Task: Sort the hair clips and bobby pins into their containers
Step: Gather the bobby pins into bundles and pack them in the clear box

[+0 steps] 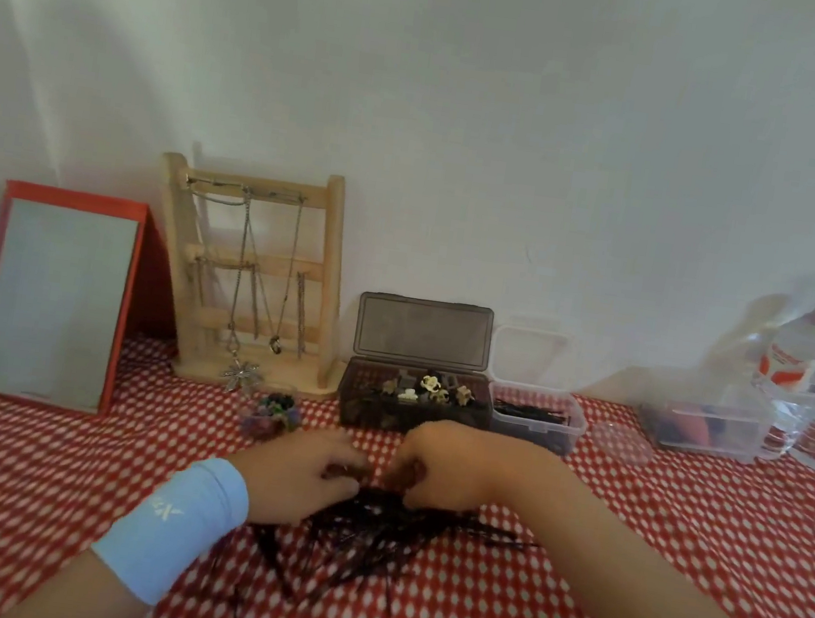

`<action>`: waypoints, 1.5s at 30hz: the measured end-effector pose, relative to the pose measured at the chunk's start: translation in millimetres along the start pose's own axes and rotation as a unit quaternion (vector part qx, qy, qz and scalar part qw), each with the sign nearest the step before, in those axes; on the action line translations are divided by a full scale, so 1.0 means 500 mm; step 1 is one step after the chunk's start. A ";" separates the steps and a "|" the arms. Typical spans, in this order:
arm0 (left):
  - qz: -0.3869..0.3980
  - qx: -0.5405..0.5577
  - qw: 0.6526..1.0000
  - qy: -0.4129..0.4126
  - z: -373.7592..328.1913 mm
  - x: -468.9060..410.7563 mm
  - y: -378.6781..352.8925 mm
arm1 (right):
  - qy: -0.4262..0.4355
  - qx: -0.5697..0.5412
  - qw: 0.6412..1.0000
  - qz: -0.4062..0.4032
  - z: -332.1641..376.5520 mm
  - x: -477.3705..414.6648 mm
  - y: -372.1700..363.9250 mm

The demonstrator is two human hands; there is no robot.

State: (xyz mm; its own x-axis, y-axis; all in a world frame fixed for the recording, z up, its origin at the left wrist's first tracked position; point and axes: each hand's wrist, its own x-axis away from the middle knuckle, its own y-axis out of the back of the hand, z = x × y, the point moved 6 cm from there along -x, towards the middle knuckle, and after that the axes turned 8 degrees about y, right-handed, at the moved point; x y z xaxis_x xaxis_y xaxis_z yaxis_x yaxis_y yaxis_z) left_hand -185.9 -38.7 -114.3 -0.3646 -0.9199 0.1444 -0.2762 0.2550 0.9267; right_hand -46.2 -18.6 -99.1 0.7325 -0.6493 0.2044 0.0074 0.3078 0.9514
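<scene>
step: gathering pins (366, 531) | left hand (306, 472), right hand (441, 469): both curled on pins | next: carry bunch to clear box (538, 424)

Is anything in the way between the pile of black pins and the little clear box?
Nothing visible. The left hand and right hand are at the bobby pins; only bare tablecloth lies from there to the open clear box. The dark box stands beside it.

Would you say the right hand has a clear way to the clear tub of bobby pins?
Probably yes: the clear tub stands open just beyond the right hand, which grips bobby pins, with only cloth between them.
</scene>
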 end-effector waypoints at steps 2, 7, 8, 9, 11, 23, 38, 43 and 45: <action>-0.022 0.009 0.999 0.026 0.014 0.018 0.027 | -0.006 0.004 1.000 -0.010 0.015 0.001 0.014; 0.056 -0.095 0.989 0.097 0.103 0.085 0.056 | -0.046 -0.028 0.998 0.021 0.099 -0.034 -0.020; 0.092 -0.137 0.979 0.119 0.114 0.099 0.050 | -0.059 -0.025 0.997 0.038 0.116 -0.042 -0.034; 0.117 -0.170 0.968 0.141 0.121 0.109 0.044 | -0.068 -0.019 0.997 0.043 0.133 -0.049 -0.043; 0.126 -0.187 0.962 0.155 0.124 0.117 0.032 | -0.075 0.003 0.997 0.029 0.156 -0.064 -0.053; 0.015 0.004 0.994 0.108 0.077 0.103 0.042 | -0.054 -0.012 0.997 -0.045 0.122 -0.050 -0.009; 0.035 -0.046 0.988 0.143 0.099 0.138 0.036 | 0.046 0.014 0.998 -0.039 0.181 -0.072 -0.038; 0.024 0.001 0.996 0.085 0.053 0.118 0.030 | -0.012 0.026 1.000 -0.012 0.107 -0.024 -0.012; 0.038 0.012 0.995 0.088 0.046 0.118 0.025 | -0.038 0.033 0.999 -0.006 0.082 -0.007 -0.006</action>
State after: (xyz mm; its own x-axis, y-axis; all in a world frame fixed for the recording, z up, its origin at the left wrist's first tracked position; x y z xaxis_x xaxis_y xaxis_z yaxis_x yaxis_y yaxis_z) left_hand -231.2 -83.0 -102.2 -0.2237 -0.9351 0.2749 -0.2758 0.3312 0.9023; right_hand -76.4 -45.7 -93.4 0.6784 -0.7049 0.2070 -0.0299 0.2551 0.9665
